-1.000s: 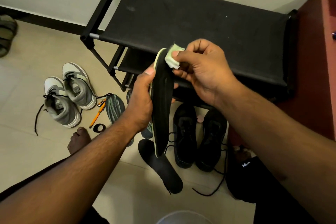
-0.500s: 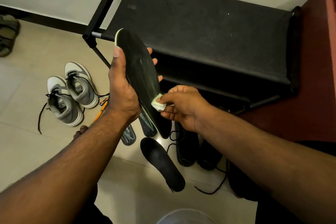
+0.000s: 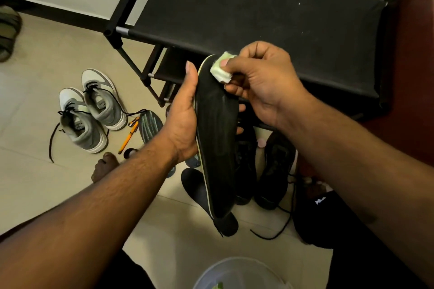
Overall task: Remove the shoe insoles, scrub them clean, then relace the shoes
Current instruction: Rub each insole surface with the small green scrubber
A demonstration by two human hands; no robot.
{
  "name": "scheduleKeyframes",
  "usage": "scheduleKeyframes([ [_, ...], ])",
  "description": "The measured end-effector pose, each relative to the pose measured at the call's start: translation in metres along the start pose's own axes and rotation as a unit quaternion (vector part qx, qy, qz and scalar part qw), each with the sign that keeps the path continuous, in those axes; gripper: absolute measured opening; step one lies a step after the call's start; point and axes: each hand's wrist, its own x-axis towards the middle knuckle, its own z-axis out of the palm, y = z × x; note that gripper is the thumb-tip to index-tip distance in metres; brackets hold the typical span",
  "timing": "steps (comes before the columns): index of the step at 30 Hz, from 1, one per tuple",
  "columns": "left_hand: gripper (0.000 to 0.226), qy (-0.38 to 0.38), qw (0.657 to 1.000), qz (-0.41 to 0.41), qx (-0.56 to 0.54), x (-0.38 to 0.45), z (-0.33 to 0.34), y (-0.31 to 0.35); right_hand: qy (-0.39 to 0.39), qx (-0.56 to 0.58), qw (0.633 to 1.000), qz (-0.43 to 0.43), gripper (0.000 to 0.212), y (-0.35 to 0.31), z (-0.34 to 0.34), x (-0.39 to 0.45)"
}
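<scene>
My left hand (image 3: 182, 122) grips a long black insole (image 3: 217, 145) with a pale green edge, held upright in front of me. My right hand (image 3: 260, 82) pinches a small pale green sponge (image 3: 222, 69) and presses it on the insole's top end. Below, a second black insole (image 3: 199, 191) lies on the floor. A pair of black shoes (image 3: 276, 166) with loose black laces stands behind the held insole, partly hidden. A pair of grey and white sneakers (image 3: 94, 110) sits at the left. A green-striped insole (image 3: 150, 125) lies beside them.
A black fabric shoe rack (image 3: 258, 23) stands against the wall ahead. An orange pen (image 3: 128, 137) and a small black ring lie on the tiled floor (image 3: 47, 73). A pale basin rim (image 3: 237, 265) shows at the bottom edge. My bare foot (image 3: 104, 166) rests near the sneakers.
My right hand has slid the sponge from the insole's lower part up to its top end. My left hand has swung the insole back to upright.
</scene>
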Motion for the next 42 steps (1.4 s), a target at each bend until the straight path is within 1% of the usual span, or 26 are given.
scheduleKeyframes([
  [3,0.079,0.001,1.000,0.002,-0.017,0.001,0.003,0.003,0.001,-0.034,0.999,0.001,0.035,0.009,0.002,-0.004],
  [6,0.082,0.005,0.999,0.036,-0.029,0.001,0.004,0.008,-0.007,-0.067,0.998,0.021,0.034,0.021,0.004,-0.008],
  [10,0.075,0.094,0.987,0.122,-0.056,0.002,-0.001,0.022,-0.025,-0.083,0.993,0.082,0.035,0.044,0.009,-0.015],
  [14,0.075,0.118,0.982,0.145,-0.025,-0.003,-0.009,0.035,-0.039,-0.125,0.981,0.146,0.030,0.065,0.012,-0.024],
  [16,0.074,0.117,0.982,0.149,-0.022,-0.004,-0.012,0.037,-0.050,-0.121,0.981,0.146,0.028,0.060,0.014,-0.024],
  [18,0.073,0.123,0.980,0.148,-0.047,-0.003,-0.014,0.038,-0.063,-0.094,0.987,0.114,0.028,0.045,0.015,-0.020],
  [20,0.076,0.131,0.982,0.124,-0.056,-0.001,-0.017,0.038,-0.073,-0.064,0.994,0.050,0.028,0.025,0.012,-0.015],
  [22,0.085,0.123,0.989,0.068,-0.050,0.001,-0.020,0.035,-0.077,-0.058,0.995,-0.033,0.028,0.008,0.007,-0.012],
  [24,0.092,0.118,0.991,0.015,-0.054,0.003,-0.022,0.031,-0.076,-0.096,0.986,-0.114,0.027,-0.003,0.001,-0.012],
  [26,0.092,0.110,0.992,-0.021,-0.066,0.005,-0.022,0.029,-0.076,-0.126,0.976,-0.160,0.021,-0.010,-0.003,-0.012],
  [28,0.091,0.103,0.990,-0.044,-0.085,0.006,-0.022,0.028,-0.093,-0.094,0.979,-0.158,0.018,-0.011,-0.004,-0.012],
  [29,0.091,0.103,0.989,-0.052,-0.092,0.007,-0.022,0.027,-0.108,-0.057,0.983,-0.138,0.019,-0.011,-0.004,-0.012],
  [31,0.089,0.100,0.988,-0.061,-0.104,0.007,-0.022,0.027,-0.142,0.045,0.987,-0.067,0.024,-0.013,-0.005,-0.011],
  [32,0.089,0.096,0.987,-0.064,-0.111,0.007,-0.021,0.027,-0.161,0.101,0.981,-0.029,0.027,-0.015,-0.007,-0.011],
  [33,0.089,0.092,0.987,-0.066,-0.118,0.007,-0.021,0.027,-0.179,0.146,0.973,-0.004,0.029,-0.016,-0.009,-0.009],
  [34,0.090,0.089,0.986,-0.067,-0.123,0.006,-0.020,0.026,-0.189,0.164,0.968,0.002,0.030,-0.018,-0.011,-0.009],
  [35,0.091,0.085,0.986,-0.068,-0.128,0.006,-0.020,0.026,-0.189,0.150,0.970,-0.010,0.031,-0.017,-0.011,-0.008],
  [36,0.090,0.082,0.986,-0.070,-0.131,0.006,-0.019,0.026,-0.179,0.107,0.977,-0.037,0.032,-0.016,-0.011,-0.007],
  [38,0.089,0.068,0.986,-0.076,-0.130,0.006,-0.017,0.026,-0.124,-0.038,0.984,-0.121,0.030,-0.012,-0.012,-0.006],
  [39,0.089,0.060,0.987,-0.080,-0.125,0.005,-0.016,0.026,-0.091,-0.127,0.972,-0.174,0.025,-0.010,-0.013,-0.006],
  [41,0.087,0.040,0.989,-0.090,-0.111,0.004,-0.012,0.023,-0.056,-0.284,0.920,-0.264,0.013,-0.007,-0.016,-0.004],
  [42,0.086,0.029,0.989,-0.096,-0.106,0.004,-0.011,0.021,-0.049,-0.337,0.894,-0.290,0.010,-0.006,-0.018,-0.003],
])
